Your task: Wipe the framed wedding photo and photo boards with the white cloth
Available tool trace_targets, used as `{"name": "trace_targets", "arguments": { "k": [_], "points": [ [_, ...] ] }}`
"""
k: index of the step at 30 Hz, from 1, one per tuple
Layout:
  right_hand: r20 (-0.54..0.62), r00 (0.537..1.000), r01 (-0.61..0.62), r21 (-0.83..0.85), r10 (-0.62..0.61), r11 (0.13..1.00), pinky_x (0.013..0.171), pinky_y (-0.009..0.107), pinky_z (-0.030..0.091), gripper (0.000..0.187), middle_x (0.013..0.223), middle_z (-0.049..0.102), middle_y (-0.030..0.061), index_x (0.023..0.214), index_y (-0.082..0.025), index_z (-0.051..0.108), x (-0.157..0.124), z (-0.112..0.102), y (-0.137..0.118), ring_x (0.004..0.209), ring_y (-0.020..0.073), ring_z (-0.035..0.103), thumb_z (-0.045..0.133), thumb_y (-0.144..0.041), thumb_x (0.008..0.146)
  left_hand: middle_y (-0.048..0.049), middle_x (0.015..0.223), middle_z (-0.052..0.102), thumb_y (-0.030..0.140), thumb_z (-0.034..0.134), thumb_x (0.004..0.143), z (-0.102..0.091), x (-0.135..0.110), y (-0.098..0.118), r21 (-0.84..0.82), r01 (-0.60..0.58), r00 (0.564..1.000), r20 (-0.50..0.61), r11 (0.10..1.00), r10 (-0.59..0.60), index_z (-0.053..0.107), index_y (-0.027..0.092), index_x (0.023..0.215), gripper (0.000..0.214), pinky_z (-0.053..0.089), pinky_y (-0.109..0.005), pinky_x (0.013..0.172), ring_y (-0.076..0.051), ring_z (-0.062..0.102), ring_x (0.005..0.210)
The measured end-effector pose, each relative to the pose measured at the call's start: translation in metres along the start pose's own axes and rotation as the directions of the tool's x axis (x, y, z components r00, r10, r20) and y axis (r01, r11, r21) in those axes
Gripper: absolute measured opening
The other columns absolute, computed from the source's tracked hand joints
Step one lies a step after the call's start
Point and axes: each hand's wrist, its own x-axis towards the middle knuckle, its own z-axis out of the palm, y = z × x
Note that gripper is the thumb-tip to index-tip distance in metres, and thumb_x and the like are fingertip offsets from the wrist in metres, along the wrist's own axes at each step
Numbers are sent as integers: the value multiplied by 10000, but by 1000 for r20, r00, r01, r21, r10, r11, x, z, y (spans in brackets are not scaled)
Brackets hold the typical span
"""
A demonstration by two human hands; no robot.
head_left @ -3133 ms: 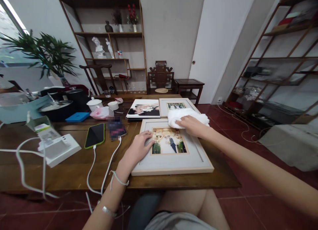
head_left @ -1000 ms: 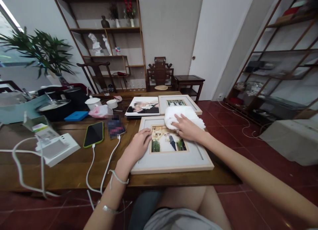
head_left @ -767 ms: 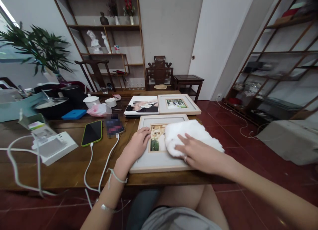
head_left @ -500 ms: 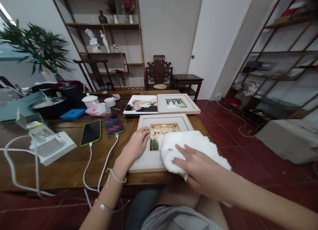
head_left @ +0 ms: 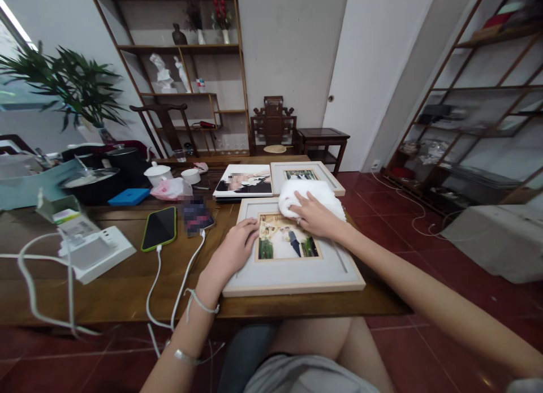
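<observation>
A picture frame (head_left: 292, 277) with a pale wood border and white mat lies flat at the table's front edge, a wedding photo (head_left: 288, 243) in its middle. My left hand (head_left: 241, 240) rests with fingers stretched over the frame's left side, touching the photo's edge. Bunched under my right hand (head_left: 316, 215) is a fluffy white cloth (head_left: 307, 195), pressed on the frame's far right part and hiding its upper right corner. My right fingers curl over the cloth.
Behind lie a second framed photo (head_left: 335, 181) and a flat photo panel (head_left: 227, 181). To the left are a green-cased phone (head_left: 159, 229) and another phone (head_left: 197, 217), both on white cables, an open white box (head_left: 104, 254), a blue box (head_left: 129, 197) and pots (head_left: 91, 186).
My right hand has slid the white cloth away from me, from the frame's near right part to its far edge, uncovering more of the photo. My left hand stays on the frame.
</observation>
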Motion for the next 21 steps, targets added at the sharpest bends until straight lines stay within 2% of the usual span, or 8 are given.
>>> {"name": "trace_targets", "arguments": {
  "k": [4,9,11,14,17,21],
  "points": [
    [98,995,29,77,-37,997,1016,479,257,371,1193,561,192,1126,-110,548,-22,-9,-23,1267,295,357,403,-64,788,-122,1157,629,214,412,889,2,0,-2,-2,-5,1000,-8,1000,5,653,143,1009,279,428,-419,990,-244,564,1121],
    [218,970,58,226,-108,972,946,441,349,330,1142,599,177,1088,-157,562,-74,-42,-66,1166,295,469,405,-96,803,-119,1166,627,215,410,888,5,0,-4,0,-9,1000,-8,1000,9,649,144,1022,283,420,-407,1002,-235,561,1127],
    [229,964,68,273,-133,960,913,413,380,265,1138,602,159,1006,-179,588,-89,-53,-84,1113,289,512,435,-122,797,-127,1178,621,219,410,889,5,0,-4,5,-6,1000,-8,1000,6,647,136,1030,288,417,-406,1005,-239,555,1135],
    [186,972,82,305,-143,949,937,387,371,255,1218,558,150,984,-192,588,-96,-58,-101,1163,278,483,464,-116,774,-141,1180,620,220,415,888,4,0,-4,12,-6,1000,-6,1000,6,645,120,1037,292,417,-408,1004,-248,554,1136],
    [144,983,68,275,-111,959,985,412,333,313,1323,471,175,1079,-180,557,-84,-45,-97,1218,277,438,458,-117,789,-144,1174,623,217,423,886,4,0,-4,17,-11,1000,-6,1000,11,641,114,1047,290,418,-400,1003,-246,560,1131],
    [69,998,-7,128,-2,992,999,443,308,375,1334,453,199,1183,-143,512,-51,-18,-57,1187,272,465,434,-121,817,-133,1174,625,226,429,888,3,0,-4,22,-15,1000,-7,1000,16,640,125,1050,285,417,-395,1004,-238,565,1125]
  ]
}}
